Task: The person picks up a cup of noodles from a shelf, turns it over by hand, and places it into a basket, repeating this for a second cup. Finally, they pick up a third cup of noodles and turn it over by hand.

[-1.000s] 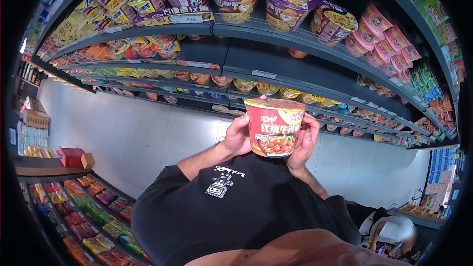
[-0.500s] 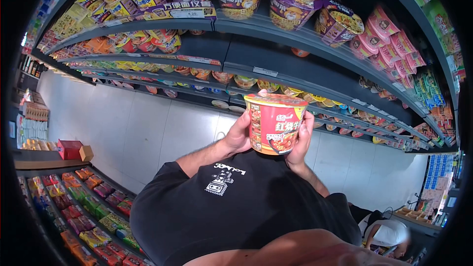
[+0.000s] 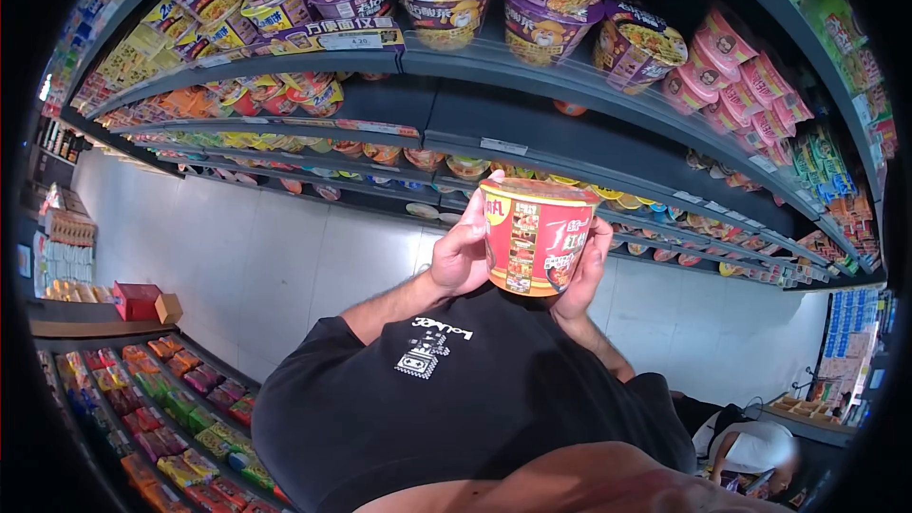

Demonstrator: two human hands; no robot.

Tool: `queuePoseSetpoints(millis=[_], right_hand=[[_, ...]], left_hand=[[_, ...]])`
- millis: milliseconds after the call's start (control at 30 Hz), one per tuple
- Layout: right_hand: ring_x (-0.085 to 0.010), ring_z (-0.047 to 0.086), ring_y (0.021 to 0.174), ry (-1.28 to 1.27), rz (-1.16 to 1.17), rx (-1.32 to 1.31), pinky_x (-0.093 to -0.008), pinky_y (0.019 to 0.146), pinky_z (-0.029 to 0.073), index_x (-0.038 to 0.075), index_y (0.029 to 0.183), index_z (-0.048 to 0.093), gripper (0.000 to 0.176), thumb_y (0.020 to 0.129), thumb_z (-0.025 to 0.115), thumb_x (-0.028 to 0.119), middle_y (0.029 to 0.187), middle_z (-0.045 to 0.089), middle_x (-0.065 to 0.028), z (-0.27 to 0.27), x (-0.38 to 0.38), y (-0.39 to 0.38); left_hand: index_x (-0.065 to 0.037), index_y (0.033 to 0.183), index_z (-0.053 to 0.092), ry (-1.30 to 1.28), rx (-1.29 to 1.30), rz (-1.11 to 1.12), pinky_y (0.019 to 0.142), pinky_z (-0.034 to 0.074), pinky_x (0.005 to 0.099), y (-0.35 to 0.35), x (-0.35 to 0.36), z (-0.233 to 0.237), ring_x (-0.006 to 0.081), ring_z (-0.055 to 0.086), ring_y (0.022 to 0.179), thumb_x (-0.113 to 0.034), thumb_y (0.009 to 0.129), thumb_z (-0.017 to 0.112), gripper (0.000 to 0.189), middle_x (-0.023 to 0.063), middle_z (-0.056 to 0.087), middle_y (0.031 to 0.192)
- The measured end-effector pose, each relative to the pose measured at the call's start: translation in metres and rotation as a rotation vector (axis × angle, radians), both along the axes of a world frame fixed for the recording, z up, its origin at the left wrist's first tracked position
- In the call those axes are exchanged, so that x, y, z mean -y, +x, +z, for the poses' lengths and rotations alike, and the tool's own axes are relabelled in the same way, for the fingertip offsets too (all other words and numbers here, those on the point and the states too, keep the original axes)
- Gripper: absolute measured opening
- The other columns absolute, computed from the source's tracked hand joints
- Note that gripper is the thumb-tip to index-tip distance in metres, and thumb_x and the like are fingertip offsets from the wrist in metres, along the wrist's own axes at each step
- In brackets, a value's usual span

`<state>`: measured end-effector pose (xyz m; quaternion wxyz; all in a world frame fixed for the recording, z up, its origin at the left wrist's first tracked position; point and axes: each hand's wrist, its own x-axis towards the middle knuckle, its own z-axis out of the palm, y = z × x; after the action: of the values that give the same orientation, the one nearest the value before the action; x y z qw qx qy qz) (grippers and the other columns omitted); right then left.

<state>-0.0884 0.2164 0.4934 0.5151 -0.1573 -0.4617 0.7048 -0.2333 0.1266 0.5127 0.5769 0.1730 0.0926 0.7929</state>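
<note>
A red instant noodle cup point(image 3: 538, 239) with a yellow-orange base and lid edge is held between my two hands in front of my chest. My left hand point(image 3: 463, 252) is closed around its left side, fingers reaching behind it. On the opposite side, my right hand point(image 3: 586, 266) grips the cup, with its fingers bent along the wall. The cup is nearly upright, its lid on. A printed panel of small pictures faces me, with white Chinese lettering to its right.
Shelves point(image 3: 465, 66) of noodle cups run across the top, with purple noodle bowls point(image 3: 442, 14) and pink cups point(image 3: 736, 81). Packaged goods point(image 3: 180, 399) fill a lower-left rack. A person point(image 3: 750, 446) bends down at lower right. A red box point(image 3: 136, 301) stands at left.
The cup has been turned in my hands, so its front lettering has shifted right and a side panel shows. The shelves have shifted slightly left and down in view.
</note>
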Motion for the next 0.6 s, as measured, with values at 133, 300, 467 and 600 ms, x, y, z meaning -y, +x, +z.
queuePoseSetpoints(millis=[133, 300, 467, 600], right_hand=[[-0.0194, 0.05, 0.122, 0.048, 0.024, 0.065, -0.0379, 0.106, 0.04, 0.001, 0.133, 0.032, 0.081, 0.088, 0.062, 0.062, 0.13, 0.048, -0.0132, 0.003, 0.009, 0.002], [-0.0187, 0.045, 0.121, 0.008, 0.026, 0.149, -0.0361, 0.106, 0.033, 0.0, 0.135, 0.032, 0.09, 0.082, 0.065, 0.066, 0.127, 0.044, -0.0122, 0.01, 0.013, 0.0], [-0.022, 0.045, 0.133, -0.029, 0.169, 0.1, -0.0391, 0.112, 0.037, 0.003, 0.154, 0.013, 0.095, 0.092, 0.056, 0.061, 0.147, 0.039, -0.0129, -0.014, 0.014, 0.01], [-0.0234, 0.047, 0.132, -0.161, 0.24, 0.057, -0.04, 0.112, 0.037, 0.004, 0.15, 0.027, 0.066, 0.102, 0.037, 0.048, 0.146, 0.045, -0.0131, -0.018, 0.016, 0.011]], left_hand=[[-0.007, 0.157, 0.008, -0.054, -0.027, -0.006, 0.119, 0.027, 0.0456, -0.001, 0.003, 0.004, 0.0288, 0.032, 0.144, -0.02, 0.086, 0.06, 0.089, 0.0173, 0.03, 0.155], [-0.007, 0.159, 0.001, -0.087, -0.214, 0.078, 0.119, 0.027, 0.0449, -0.001, 0.006, 0.003, 0.0296, 0.034, 0.144, -0.025, 0.082, 0.07, 0.105, 0.0188, 0.028, 0.156], [-0.008, 0.157, 0.005, -0.048, -0.184, 0.146, 0.117, 0.029, 0.0394, 0.0, 0.004, -0.003, 0.0232, 0.036, 0.141, -0.022, 0.076, 0.086, 0.115, 0.0123, 0.033, 0.151], [-0.007, 0.155, 0.009, -0.103, -0.243, 0.207, 0.116, 0.03, 0.0383, 0.002, 0.003, -0.001, 0.0228, 0.039, 0.137, -0.022, 0.07, 0.091, 0.119, 0.012, 0.036, 0.146]])
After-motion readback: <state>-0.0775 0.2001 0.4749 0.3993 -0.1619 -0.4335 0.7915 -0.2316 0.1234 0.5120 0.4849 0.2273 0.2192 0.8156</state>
